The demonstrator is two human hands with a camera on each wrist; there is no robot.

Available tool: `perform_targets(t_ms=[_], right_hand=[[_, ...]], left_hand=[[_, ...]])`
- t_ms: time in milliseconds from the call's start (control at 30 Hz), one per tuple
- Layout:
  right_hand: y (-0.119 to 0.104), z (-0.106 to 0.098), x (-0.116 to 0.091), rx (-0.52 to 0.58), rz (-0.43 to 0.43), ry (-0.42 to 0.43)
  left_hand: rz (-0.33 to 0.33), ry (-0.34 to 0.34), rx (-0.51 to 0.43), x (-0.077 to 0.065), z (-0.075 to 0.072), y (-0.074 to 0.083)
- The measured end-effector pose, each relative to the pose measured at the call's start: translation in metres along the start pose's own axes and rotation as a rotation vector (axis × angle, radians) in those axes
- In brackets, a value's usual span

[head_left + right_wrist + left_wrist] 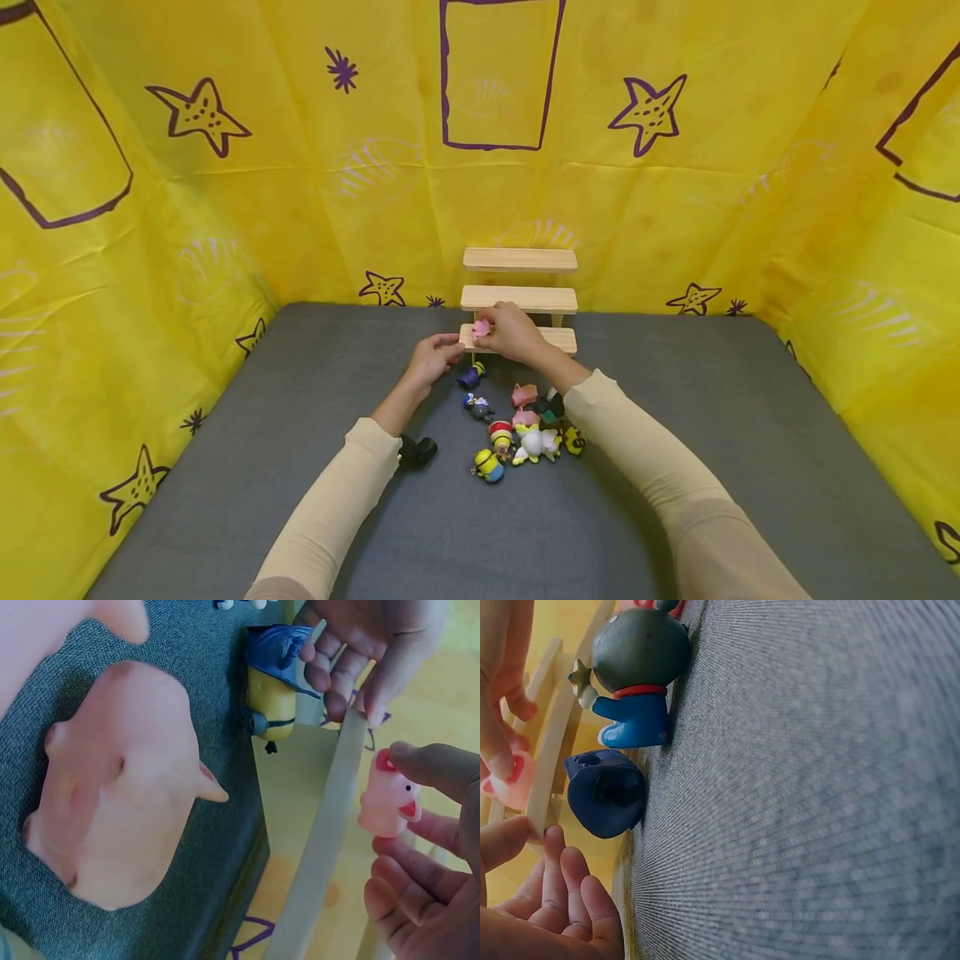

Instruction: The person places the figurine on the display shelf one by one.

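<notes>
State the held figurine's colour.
The figurine is pink with red details, clearest in the right wrist view.

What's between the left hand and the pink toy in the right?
Head view: the left end of the lowest wooden step lies between left hand and pink toy.

"What is worn?"
"A left sleeve (330,504) and a right sleeve (645,442) are seen, both cream-coloured, plain and smooth."
"Is one colour kept throughout?"
"No; grey-brown is shown further up each, and a slightly wavy edge is formed by the right cuff (600,385)."
</notes>
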State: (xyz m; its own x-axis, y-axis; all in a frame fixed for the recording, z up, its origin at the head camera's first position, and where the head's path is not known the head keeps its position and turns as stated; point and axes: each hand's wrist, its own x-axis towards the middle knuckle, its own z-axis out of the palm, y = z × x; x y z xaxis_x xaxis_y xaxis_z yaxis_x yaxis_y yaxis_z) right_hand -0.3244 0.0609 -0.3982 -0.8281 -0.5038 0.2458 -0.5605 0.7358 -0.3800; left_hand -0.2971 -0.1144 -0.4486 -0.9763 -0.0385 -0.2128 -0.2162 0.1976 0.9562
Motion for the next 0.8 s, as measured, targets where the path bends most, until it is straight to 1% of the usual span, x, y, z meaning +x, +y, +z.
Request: perform_targets(t_ms=[133, 333, 567, 733, 800], right_hand=[[-0.0014, 0.0039, 0.0011, -0.044, -0.002, -0.003], [-0.0042, 0.0067, 0.0015, -0.063, 0.005, 0.007], [-0.0033, 0.0076, 0.0017, -0.050, -0.008, -0.007], [-0.0016, 0.0042, -0.0025, -0.048, -0.030, -0.008], [-0.0006, 0.0017, -0.0055, -0.035, -0.022, -0.007]], left_hand=[[0.003, 0.004, -0.003, -0.0002, 0.0001, 0.0003], [0.003, 0.005, -0.008, -0.0005, -0.0004, 0.0003], [0.003, 0.002, -0.008, -0.0003, -0.0011, -0.0002], [-0.001, -0.005, -0.004, -0.0007, -0.0020, 0.0009], [-0.005, -0.010, -0.005, -0.0004, -0.0023, 0.0014]])
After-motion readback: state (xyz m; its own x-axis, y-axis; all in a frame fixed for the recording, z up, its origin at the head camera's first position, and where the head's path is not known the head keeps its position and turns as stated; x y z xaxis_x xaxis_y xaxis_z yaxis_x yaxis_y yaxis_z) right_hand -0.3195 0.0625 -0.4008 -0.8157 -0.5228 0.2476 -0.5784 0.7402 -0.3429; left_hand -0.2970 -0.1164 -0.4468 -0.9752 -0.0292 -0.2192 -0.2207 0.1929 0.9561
